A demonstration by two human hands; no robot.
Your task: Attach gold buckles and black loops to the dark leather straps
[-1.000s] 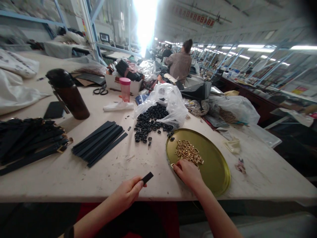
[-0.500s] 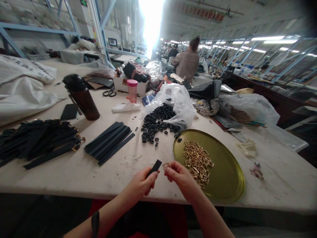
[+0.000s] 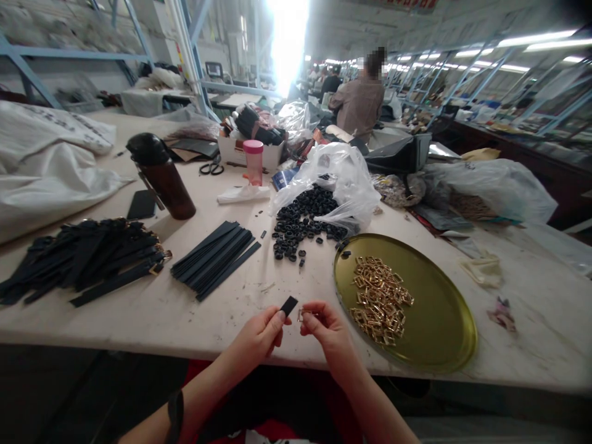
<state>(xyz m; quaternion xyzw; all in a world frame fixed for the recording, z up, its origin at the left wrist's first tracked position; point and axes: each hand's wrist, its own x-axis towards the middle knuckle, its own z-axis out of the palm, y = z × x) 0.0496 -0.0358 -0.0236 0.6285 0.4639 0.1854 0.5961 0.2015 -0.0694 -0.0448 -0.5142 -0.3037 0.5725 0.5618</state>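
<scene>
Near the table's front edge, my left hand pinches a black strap, its end sticking up past my thumb. Just to the right, my right hand holds a small gold buckle between thumb and fingers. A narrow gap separates buckle and strap end. On the round gold tray, right of my hands, lies a heap of gold buckles. Black strips are stacked to the left, and small black loops spill from a clear plastic bag beyond.
A pile of black straps with gold buckles lies far left. Behind stand a dark bottle, a phone, scissors, a pink-lidded jar and a white box. A person stands in the background, facing away.
My view has shifted, so the table things sit further right. The strap shows a shorter end above my left hand, and the buckle has turned slightly in my right fingers.
</scene>
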